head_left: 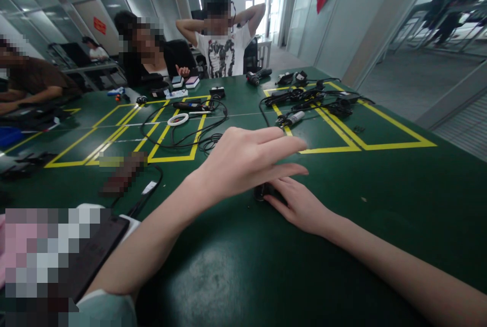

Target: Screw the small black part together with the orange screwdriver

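Note:
My left hand (247, 162) hovers over the green table (380, 205) with its fingers stretched out to the right, holding nothing. Just beneath it my right hand (299, 205) rests on the table, fingers curled round a small black object (262, 192) that is mostly hidden by both hands. Beyond them lies a tangle of black cables (190, 134) with a white ring (178, 119) inside yellow taped squares.
More black cables and chargers (315, 99) lie at the far right in a yellow taped square (395, 126). A dark phone (95, 251) lies at the near left. Three people sit at the table's far and left sides.

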### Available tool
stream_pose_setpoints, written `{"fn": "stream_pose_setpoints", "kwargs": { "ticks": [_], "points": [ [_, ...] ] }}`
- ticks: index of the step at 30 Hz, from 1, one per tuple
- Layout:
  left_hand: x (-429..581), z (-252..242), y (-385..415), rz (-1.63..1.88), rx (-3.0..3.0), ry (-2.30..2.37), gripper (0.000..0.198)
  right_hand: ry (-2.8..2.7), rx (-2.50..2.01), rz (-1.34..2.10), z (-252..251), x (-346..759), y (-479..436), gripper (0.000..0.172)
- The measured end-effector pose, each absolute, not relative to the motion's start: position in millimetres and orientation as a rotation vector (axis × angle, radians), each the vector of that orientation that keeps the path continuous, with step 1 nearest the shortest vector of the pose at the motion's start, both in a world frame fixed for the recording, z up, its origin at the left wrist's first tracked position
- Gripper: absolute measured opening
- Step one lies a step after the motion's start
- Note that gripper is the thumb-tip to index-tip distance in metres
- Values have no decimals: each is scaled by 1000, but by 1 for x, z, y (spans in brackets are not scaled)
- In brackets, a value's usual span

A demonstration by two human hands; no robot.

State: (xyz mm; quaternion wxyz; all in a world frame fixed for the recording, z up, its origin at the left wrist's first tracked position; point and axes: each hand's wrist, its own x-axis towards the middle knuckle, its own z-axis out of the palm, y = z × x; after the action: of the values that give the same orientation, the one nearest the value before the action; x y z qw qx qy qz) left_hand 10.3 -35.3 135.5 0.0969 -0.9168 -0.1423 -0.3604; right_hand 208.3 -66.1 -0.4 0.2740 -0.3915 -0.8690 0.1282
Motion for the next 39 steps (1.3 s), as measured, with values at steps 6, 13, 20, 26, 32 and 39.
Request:
{"fn": "stream_pose_setpoints", "kwargs": {
  "ticks": [6,13,20,26,32,39],
  "points": [
    [21,124,-29,-1280,-2373,-386,36,-2319,-1005,361,-3,208,-65,14],
    [3,148,-38,-967,-3151,-354,64,-2336,-1018,363,-4,208,-65,24],
    [0,152,-40,-975,-3137,-388,37,-2342,-1052,332,0,208,-66,21],
    [17,127,-33,-1204,-2513,-393,36,-2330,-1035,317,-3,209,-66,19],
    [23,125,-33,-1219,-2391,-354,33,-2335,-994,291,-2,208,-66,17],
    [7,149,-43,-903,-3034,-341,55,-2312,-966,338,-4,209,-64,29]
  ]
}}
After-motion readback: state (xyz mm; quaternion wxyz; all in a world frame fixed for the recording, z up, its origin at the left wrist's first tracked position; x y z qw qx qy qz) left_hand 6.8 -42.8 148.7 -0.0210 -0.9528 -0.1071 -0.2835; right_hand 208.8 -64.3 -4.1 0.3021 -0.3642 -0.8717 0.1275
